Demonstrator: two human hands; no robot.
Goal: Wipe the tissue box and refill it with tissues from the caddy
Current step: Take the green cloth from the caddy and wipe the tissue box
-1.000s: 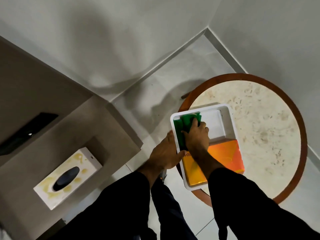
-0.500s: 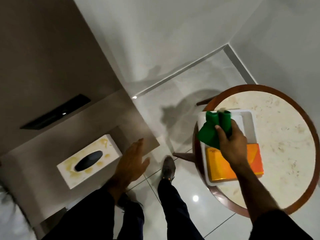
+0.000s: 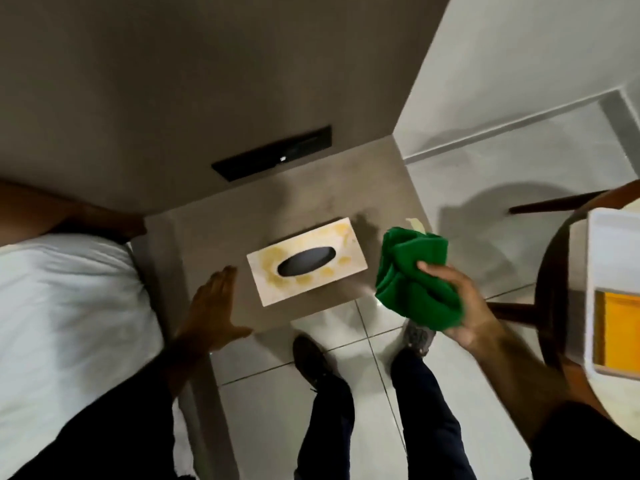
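Note:
The white tissue box (image 3: 332,237) with yellow stains and a dark oval slot lies on a brown bedside shelf (image 3: 214,230). My left hand (image 3: 213,306) hovers flat and open just left of the box, not touching it. My right hand (image 3: 460,306) holds a crumpled green cloth (image 3: 412,275) in the air to the right of the box, over the shelf's edge. At the far right, the white caddy (image 3: 595,237) sits on the round table and holds an orange tissue pack (image 3: 620,327).
A bed with white sheets (image 3: 69,323) fills the left side. A black panel (image 3: 273,152) is set into the brown wall behind the shelf. The round wood-rimmed table (image 3: 547,292) stands at the right. My shoes (image 3: 311,358) are on the white floor tiles.
I have turned from the round table toward the shelf. My right hand lifted the green cloth out of the caddy and carried it left. My left hand left the caddy and reached beside the tissue box.

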